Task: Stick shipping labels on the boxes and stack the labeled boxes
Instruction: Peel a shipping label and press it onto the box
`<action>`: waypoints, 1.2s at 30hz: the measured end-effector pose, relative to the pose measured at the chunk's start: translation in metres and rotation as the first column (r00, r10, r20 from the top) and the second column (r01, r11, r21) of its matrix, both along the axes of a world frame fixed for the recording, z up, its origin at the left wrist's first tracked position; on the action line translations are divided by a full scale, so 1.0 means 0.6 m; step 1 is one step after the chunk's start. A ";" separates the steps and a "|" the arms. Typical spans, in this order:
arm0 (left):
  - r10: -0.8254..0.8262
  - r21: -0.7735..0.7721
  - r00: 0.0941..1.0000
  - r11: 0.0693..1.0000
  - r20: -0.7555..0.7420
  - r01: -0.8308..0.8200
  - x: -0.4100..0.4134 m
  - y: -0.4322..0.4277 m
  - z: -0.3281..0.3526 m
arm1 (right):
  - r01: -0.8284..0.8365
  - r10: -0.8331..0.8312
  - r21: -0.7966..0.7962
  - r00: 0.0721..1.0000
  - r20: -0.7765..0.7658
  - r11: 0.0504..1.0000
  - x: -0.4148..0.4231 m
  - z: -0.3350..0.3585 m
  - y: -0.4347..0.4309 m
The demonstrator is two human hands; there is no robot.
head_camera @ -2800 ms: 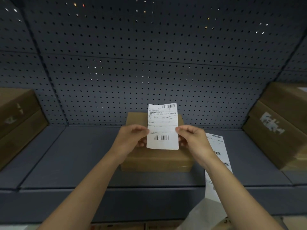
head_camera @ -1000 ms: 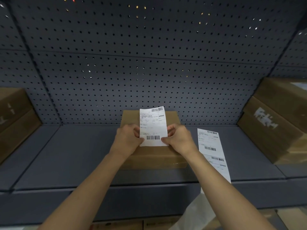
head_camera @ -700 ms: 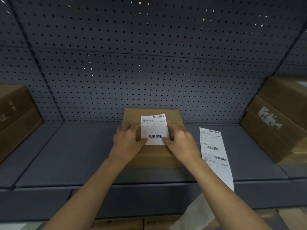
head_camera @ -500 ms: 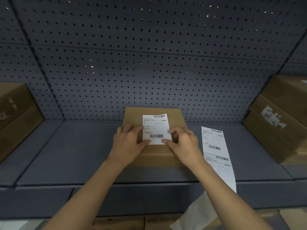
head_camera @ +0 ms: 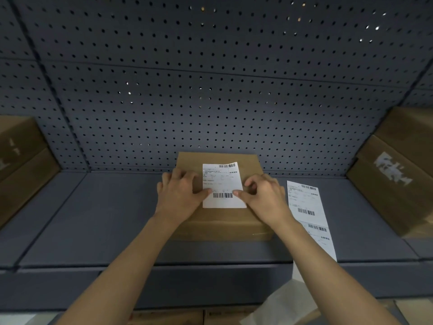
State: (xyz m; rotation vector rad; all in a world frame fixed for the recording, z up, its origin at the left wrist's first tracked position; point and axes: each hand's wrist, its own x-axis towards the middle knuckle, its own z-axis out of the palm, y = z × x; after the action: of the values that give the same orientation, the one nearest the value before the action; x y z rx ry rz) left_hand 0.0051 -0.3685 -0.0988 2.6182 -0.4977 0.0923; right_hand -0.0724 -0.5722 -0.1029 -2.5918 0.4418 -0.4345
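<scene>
A brown cardboard box [head_camera: 250,165] sits in the middle of the grey shelf, against the pegboard. A white shipping label [head_camera: 221,178] with two barcodes lies flat on its top. My left hand [head_camera: 180,195] rests on the box at the label's left edge, thumb pressing on the label. On the label's right edge, my right hand [head_camera: 264,198] presses with thumb and curled fingers. Neither hand grips anything. A strip of more labels [head_camera: 307,212] lies on the shelf to the right of the box and hangs over the front edge.
Larger cardboard boxes stand at the far left [head_camera: 21,165] and far right [head_camera: 398,174] of the shelf [head_camera: 105,219]. The perforated back wall [head_camera: 210,102] rises right behind the middle box. White paper [head_camera: 288,306] lies below the shelf edge at lower right.
The label was held up in both hands, then lowered and laid flat on the box top. Both hands went from pinching it to pressing it down at its sides.
</scene>
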 end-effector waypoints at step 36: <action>-0.071 -0.552 0.870 0.798 -0.487 -0.243 0.063 0.019 -0.030 | -0.706 0.641 -0.216 0.705 -0.305 0.674 0.051 -0.013 0.017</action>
State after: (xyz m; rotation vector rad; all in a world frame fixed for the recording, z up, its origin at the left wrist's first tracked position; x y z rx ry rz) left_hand 0.0431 -0.3571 -0.1167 1.9234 -0.1217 -0.3298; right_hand -0.0421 -0.5618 -0.1105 -2.8677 -0.6040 0.0416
